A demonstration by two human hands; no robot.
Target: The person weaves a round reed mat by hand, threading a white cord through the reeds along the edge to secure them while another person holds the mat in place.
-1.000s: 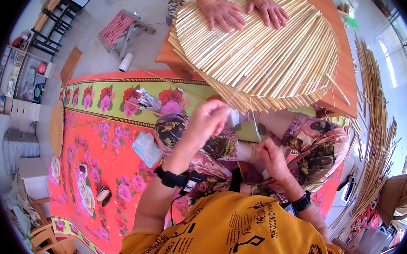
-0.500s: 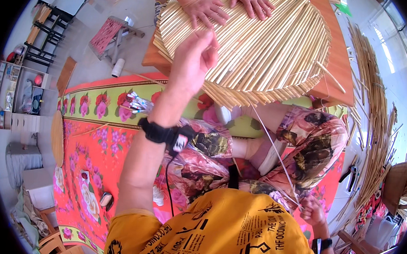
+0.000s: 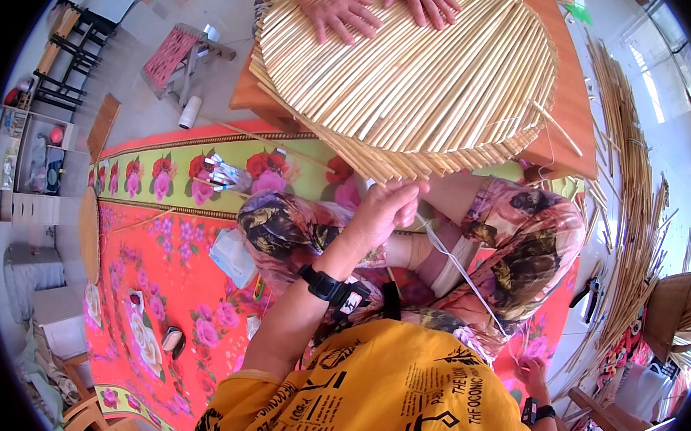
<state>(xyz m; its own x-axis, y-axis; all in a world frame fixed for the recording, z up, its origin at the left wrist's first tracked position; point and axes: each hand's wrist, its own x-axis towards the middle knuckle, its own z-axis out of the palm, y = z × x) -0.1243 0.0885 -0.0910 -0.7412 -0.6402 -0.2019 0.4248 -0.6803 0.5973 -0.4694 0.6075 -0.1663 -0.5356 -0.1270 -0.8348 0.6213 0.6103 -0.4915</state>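
A round mat of pale straw stalks (image 3: 419,84) lies on an orange-brown wooden table in front of me. Under its near edge my left hand (image 3: 392,209) is closed, fingers pinched together; what they hold is too small to make out. From beside those fingers a white string (image 3: 466,273) runs slackly down across my lap to my right hand (image 3: 532,374). That hand is low at the right, its fingers closed around the string and partly unclear. Across the table another person's two hands (image 3: 343,13) (image 3: 421,1) lie flat on the stalks.
A loose stalk (image 3: 558,128) sticks out at the mat's right edge. Long stalks (image 3: 633,171) are heaped on the floor at right, near black-handled pliers (image 3: 591,295). A small stool (image 3: 181,64) and a white thread spool (image 3: 191,113) stand at left. Red floral cloth (image 3: 143,249) covers the floor.
My left hand has come down from above the mat to below its near edge. My right hand has dropped slightly, and the string hangs looser. The other person's hands stay on the mat.
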